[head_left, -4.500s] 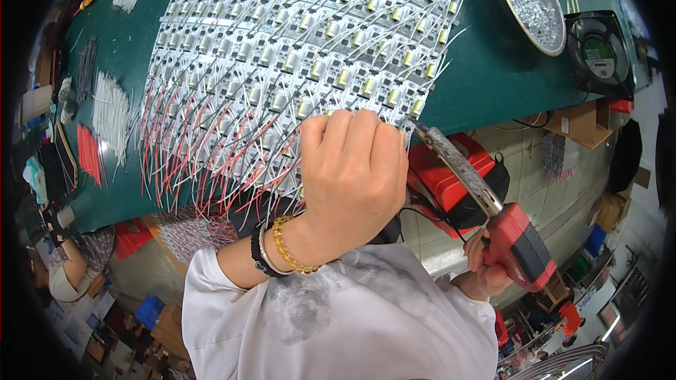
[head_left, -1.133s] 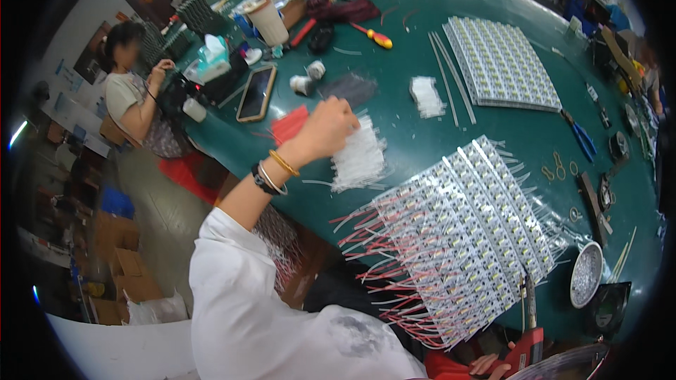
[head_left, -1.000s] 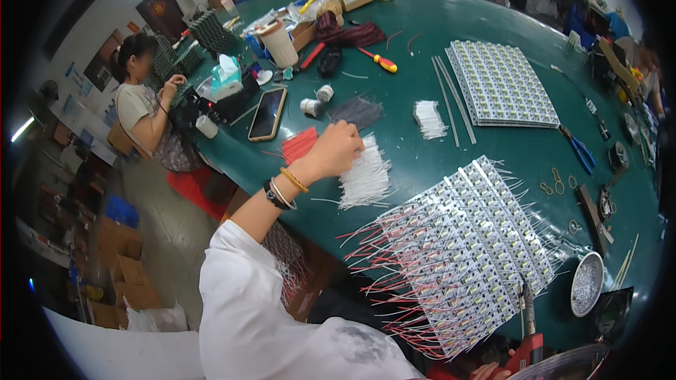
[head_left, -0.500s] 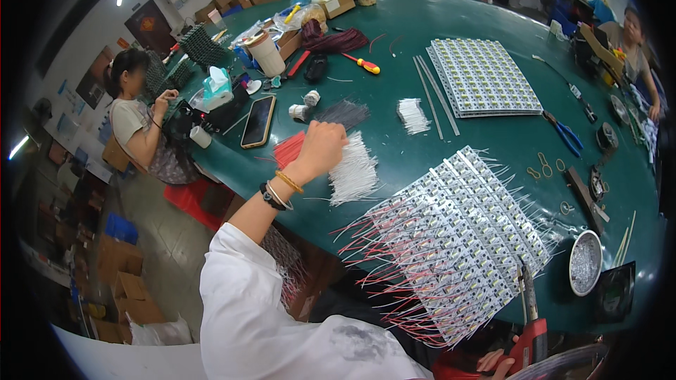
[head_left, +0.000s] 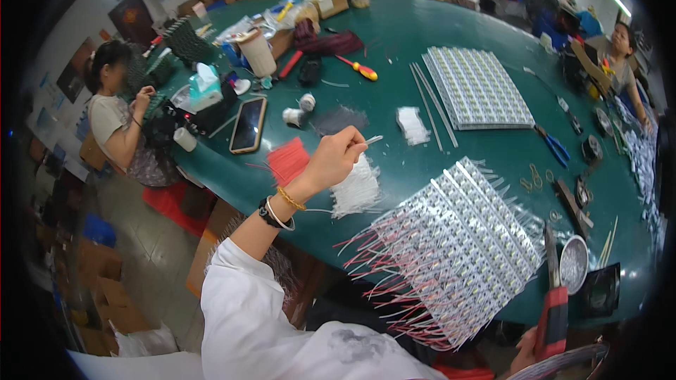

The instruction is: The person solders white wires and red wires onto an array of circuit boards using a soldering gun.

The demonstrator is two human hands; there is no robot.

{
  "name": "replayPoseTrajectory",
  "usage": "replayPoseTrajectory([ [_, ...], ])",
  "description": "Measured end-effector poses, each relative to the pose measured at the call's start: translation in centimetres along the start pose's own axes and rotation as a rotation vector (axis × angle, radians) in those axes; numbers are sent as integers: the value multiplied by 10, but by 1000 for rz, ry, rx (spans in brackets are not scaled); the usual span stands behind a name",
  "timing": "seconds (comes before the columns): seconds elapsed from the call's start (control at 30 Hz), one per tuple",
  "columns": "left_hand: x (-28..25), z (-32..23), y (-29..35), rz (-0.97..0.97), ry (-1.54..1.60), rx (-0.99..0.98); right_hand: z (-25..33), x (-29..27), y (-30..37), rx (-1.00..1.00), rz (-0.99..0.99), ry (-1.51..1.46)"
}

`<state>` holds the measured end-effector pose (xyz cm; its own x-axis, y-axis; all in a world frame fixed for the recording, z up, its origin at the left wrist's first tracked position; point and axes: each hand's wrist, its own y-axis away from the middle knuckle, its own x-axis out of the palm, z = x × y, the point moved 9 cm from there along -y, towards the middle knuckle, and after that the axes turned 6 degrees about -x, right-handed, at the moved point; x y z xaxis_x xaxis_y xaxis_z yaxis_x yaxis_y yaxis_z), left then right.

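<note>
Now the left hand (head_left: 336, 158) pinches one short white wire (head_left: 372, 140) above the green table (head_left: 451, 148).

Thin and light, that wire should bend at a touch and slip easily, so a fingertip pinch near one end, as shown, suits it; its free end pokes out to the right. Directly below lies the pile of white wires (head_left: 355, 186), with a red wire bundle (head_left: 287, 160) just beside it on the left. Near to the right sits the big board panel (head_left: 458, 246), bristling with red and white leads that could snag a sleeve. The right hand (head_left: 524, 352), low at the table's near edge, is closed on a red soldering iron (head_left: 553, 302). Bare table between pile and panel leaves some room.
</note>
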<state>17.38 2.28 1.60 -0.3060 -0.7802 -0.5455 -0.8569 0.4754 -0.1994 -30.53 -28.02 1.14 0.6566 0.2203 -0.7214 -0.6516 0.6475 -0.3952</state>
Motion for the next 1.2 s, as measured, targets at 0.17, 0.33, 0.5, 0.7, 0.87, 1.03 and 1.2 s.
replayPoseTrajectory([
  [0.17, 34, -15, 28, 78, 135, -98, 65, -6, -41, -315, -93, -104],
  [0.33, 74, -20, 25, 245, 309, -137, 84, 17, -74, -221, -13, -522],
  [0.5, 93, -25, 37, 193, 230, -175, 100, 88, -85, -124, 150, -606],
  [0.7, 102, -8, 45, 141, 104, -200, 108, 143, -88, 161, 317, -836],
  [0.87, 104, -11, 50, 186, 21, -220, 96, 154, -73, 384, 325, -892],
  [1.03, 106, -10, 49, 178, 5, -199, 89, 167, -68, 443, 406, -889],
  [1.2, 109, -7, 48, 184, 14, -223, 87, 172, -67, 445, 432, -878],
])
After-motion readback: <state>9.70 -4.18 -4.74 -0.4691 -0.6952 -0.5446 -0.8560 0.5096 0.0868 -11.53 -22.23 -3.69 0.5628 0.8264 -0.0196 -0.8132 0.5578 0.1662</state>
